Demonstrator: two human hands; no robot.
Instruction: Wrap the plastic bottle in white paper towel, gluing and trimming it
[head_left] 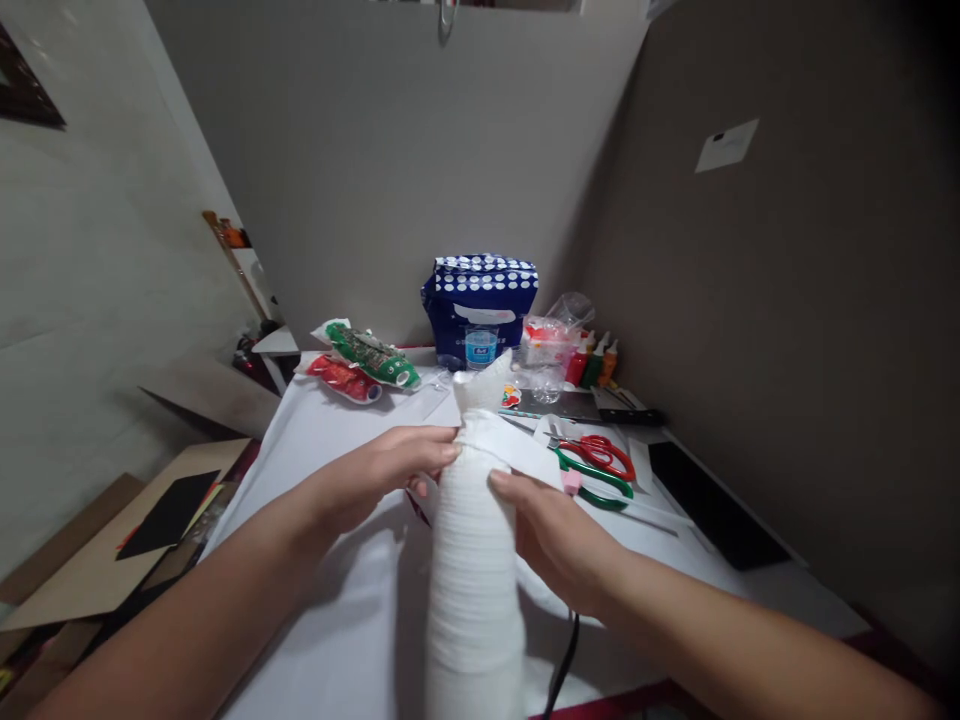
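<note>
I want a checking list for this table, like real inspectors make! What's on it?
Surface: table under a white cover, a bit wrinkled.
Job's things: tall white ribbed stack, bunched at the top.
Clutter: red scissors, green scissors, blue dotted bag, water cup, green packet, red packet, paint bottles.
Hands: left hand fingertips touch the stack's left side; right hand wraps its right side.
Cables: black cable runs off the near edge.
Surroundings: plain walls; cardboard lower left.

Dim, even indoor light; the white bench [337, 600] glows brightest beneath the left grip [375, 480] and right grip [559, 540]. Soft shadows fall beside them. Edges bend with wide-angle distortion; the top right corner vignettes dark.
</note>
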